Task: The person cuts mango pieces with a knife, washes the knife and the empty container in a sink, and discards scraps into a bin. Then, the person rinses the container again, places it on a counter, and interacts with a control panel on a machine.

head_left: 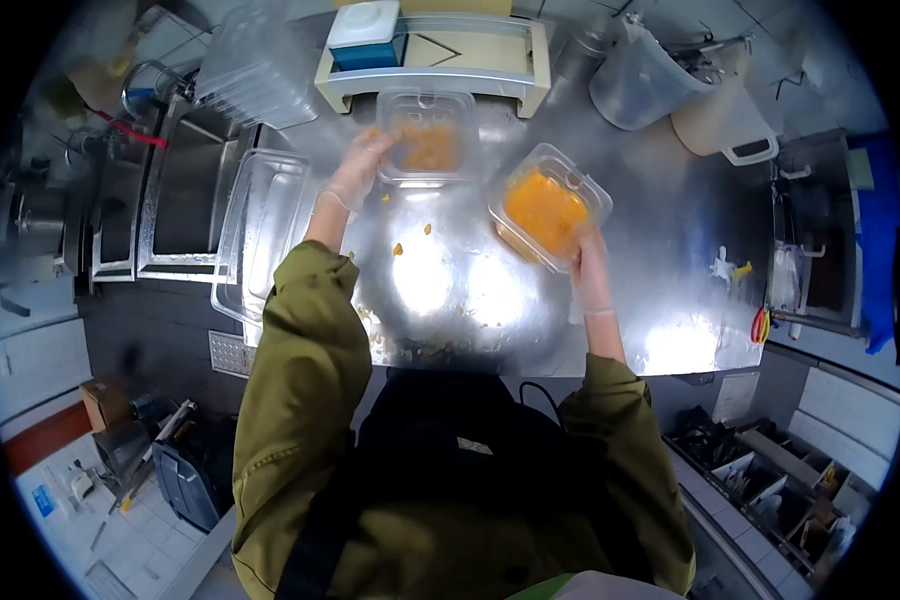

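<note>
My left hand (363, 165), in a clear glove, grips the left side of a clear plastic container (428, 172) near the back of the steel table. Orange-brown pieces show through it, slightly blurred. My right hand (591, 268), also gloved, has its fingers wrapped on the lower right corner of a second clear container (590, 193). That one is tilted and holds bright orange food pieces (544, 208). Part of the right fingers is hidden by the container. Several small orange scraps (398, 249) lie on the table between my arms.
A cream stand (470, 55) with a blue-and-white box (367, 35) stands at the back. Clear pitchers (637, 80) with utensils sit back right. To the left are a large clear tub (232, 255), stacked clear containers (258, 70) and a sink (192, 190). Scissors (760, 325) hang at the right edge.
</note>
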`<state>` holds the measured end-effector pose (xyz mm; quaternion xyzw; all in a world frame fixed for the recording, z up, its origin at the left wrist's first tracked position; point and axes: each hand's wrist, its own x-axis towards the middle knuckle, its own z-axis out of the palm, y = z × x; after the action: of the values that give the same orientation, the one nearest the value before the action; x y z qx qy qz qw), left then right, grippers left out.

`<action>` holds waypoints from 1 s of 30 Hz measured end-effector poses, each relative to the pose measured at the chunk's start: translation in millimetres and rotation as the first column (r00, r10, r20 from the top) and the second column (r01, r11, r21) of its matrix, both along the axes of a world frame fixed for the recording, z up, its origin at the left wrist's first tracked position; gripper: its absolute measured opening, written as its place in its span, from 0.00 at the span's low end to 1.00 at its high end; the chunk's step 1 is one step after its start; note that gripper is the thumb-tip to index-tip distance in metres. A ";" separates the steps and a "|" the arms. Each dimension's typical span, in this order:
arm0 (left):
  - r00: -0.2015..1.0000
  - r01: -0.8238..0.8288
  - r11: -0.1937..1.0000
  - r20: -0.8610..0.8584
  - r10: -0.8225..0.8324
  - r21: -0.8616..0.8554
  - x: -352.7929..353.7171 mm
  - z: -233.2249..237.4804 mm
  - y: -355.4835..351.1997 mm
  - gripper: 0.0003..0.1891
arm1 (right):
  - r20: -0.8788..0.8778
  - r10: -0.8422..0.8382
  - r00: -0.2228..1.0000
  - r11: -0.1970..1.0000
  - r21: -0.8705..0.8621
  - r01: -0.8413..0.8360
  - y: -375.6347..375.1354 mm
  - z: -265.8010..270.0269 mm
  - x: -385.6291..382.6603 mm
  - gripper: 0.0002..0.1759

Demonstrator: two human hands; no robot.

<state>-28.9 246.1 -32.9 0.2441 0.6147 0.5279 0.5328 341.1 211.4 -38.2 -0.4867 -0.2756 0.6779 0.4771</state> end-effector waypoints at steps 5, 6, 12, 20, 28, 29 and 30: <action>0.994 0.083 0.971 -0.090 -0.064 0.225 -36.7 40.0 -57.6 0.16 | 0.053 0.032 0.998 0.996 0.077 -0.036 -20.6 6.3 9.0 0.10; 0.998 0.038 0.968 -0.057 -0.024 0.247 -40.3 51.1 -74.8 0.17 | 0.091 0.042 0.995 0.993 0.109 -0.052 -25.8 19.3 4.8 0.11; 0.956 -0.287 0.920 0.140 0.257 0.267 -61.9 119.2 -197.4 0.16 | 0.243 0.185 0.952 0.964 0.143 -0.224 -55.3 107.5 -47.8 0.12; 0.732 -0.669 0.706 0.045 0.679 0.234 -109.5 136.3 -381.0 0.18 | 0.139 0.580 0.803 0.796 0.113 -0.594 -92.7 126.7 -179.5 0.17; 0.302 -0.946 0.297 0.024 0.953 0.131 -187.0 103.5 -619.1 0.15 | 0.042 0.761 0.647 0.642 0.098 -0.761 -209.3 120.1 -386.4 0.16; 0.270 -0.956 0.263 0.039 0.962 0.129 -201.4 100.2 -642.1 0.14 | 0.042 0.785 0.618 0.613 0.097 -0.784 -222.1 116.1 -409.4 0.16; 0.239 -0.966 0.228 0.078 0.968 0.123 -216.9 102.0 -660.1 0.15 | 0.049 0.745 0.665 0.659 0.098 -0.746 -249.2 122.8 -441.6 0.14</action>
<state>-245.8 -414.1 69.1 -0.1453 0.5977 0.7853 0.0697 -100.5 -37.8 84.6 -0.3060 -0.4885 0.7963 0.1832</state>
